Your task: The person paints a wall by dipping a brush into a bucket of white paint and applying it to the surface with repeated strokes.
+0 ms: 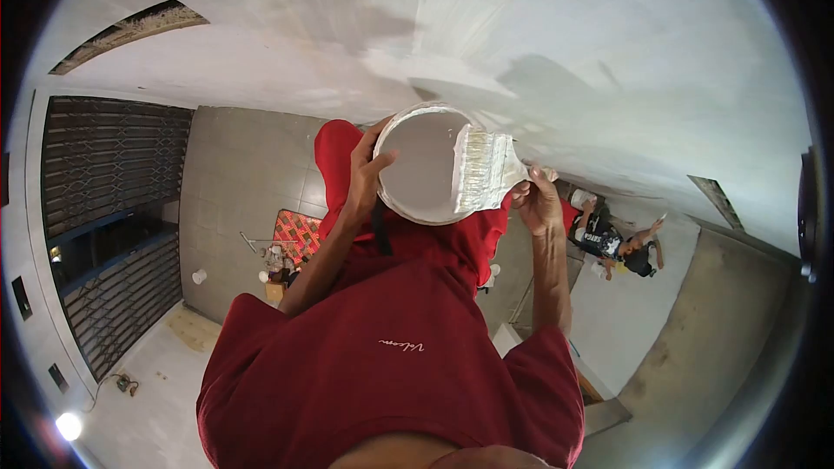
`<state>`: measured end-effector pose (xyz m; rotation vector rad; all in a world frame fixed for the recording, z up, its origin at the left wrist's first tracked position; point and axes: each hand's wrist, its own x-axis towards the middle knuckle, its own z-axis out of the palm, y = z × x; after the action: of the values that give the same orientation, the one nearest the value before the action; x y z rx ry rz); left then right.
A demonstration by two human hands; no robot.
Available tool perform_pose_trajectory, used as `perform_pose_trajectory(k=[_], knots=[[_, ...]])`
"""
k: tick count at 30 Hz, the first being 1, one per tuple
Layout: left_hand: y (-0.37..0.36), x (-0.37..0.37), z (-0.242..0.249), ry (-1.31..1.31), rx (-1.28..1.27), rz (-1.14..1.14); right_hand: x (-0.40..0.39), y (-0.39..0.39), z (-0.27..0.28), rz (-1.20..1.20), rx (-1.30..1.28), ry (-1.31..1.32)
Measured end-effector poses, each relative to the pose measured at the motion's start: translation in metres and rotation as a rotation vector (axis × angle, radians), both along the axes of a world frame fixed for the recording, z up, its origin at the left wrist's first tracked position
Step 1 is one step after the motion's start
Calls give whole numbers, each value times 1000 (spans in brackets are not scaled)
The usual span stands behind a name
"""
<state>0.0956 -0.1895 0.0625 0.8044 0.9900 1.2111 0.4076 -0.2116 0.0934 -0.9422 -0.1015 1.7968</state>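
My left hand [368, 170] grips a round bucket [426, 221] at its left side, with the thumb hooked over the rim. Inside the bucket lies smooth greyish-white paint [419, 167]. A wide paintbrush [488, 170], its bristles and head coated in white, overlaps the bucket's right rim. The fingers of my right hand [539, 201] are closed around the brush handle. Just beyond the bucket rises a whitish wall [452, 26], streaked with patchy paint and shadows.
Far below on the right, another person [608, 239] in a dark shirt is near the wall, one arm stretched out. A red patterned mat [304, 234] with small items beside it lies on the tiled floor [243, 156]. At left stands a folding metal gate [117, 165].
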Motion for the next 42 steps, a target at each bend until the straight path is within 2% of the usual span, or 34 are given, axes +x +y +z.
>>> perform_pose_trajectory(k=[9,10,13,15,18,19,20,21,22,23,24,25,27,28,29,30,31,33,35,38,41,42], knots=[[4,13,-2,-4,95,102,-12,-9,-2,44,199,189],[5,15,0,12,115,114,-12,-8,-3,47,310,170],[4,17,3,18,147,131,-14,-11,-1,-18,181,208],[5,14,1,-27,140,127,-19,-13,-6,-80,219,241],[1,11,-4,98,143,130,-10,-21,-23,-67,241,265],[1,16,-3,162,43,148,-3,-23,-20,-67,138,143],[-2,15,-18,149,113,162,-15,-20,5,-146,140,0],[-1,15,-18,114,167,167,-14,-3,-1,-157,334,196],[-1,14,-19,78,220,170,-16,12,24,-128,391,180],[0,13,-25,146,209,162,-27,29,82,-220,169,117],[-2,11,-22,47,240,127,-24,51,110,-257,295,120],[-1,15,-15,14,145,146,-18,67,136,-295,393,126],[6,19,8,-47,163,139,-17,105,214,-311,790,-148],[5,19,2,-31,195,139,-17,123,255,-341,975,-278],[6,21,-3,-17,223,136,-16,141,292,-289,1243,-275],[10,25,-7,-17,211,151,-20,153,335,-356,1355,-377],[11,25,-8,-39,217,154,-27,164,371,-389,1530,-570],[8,26,-6,-88,215,167,-50,166,438,-716,1530,-1439],[9,25,-6,-81,199,163,-78,178,486,-897,1937,-1605],[8,24,-12,-118,158,169,-116,179,526,-887,2038,-1837],[7,24,-12,-98,129,173,-127,213,564,-1069,2462,-1958],[8,23,-12,-77,126,174,-132,207,564,-967,2230,-2123]])
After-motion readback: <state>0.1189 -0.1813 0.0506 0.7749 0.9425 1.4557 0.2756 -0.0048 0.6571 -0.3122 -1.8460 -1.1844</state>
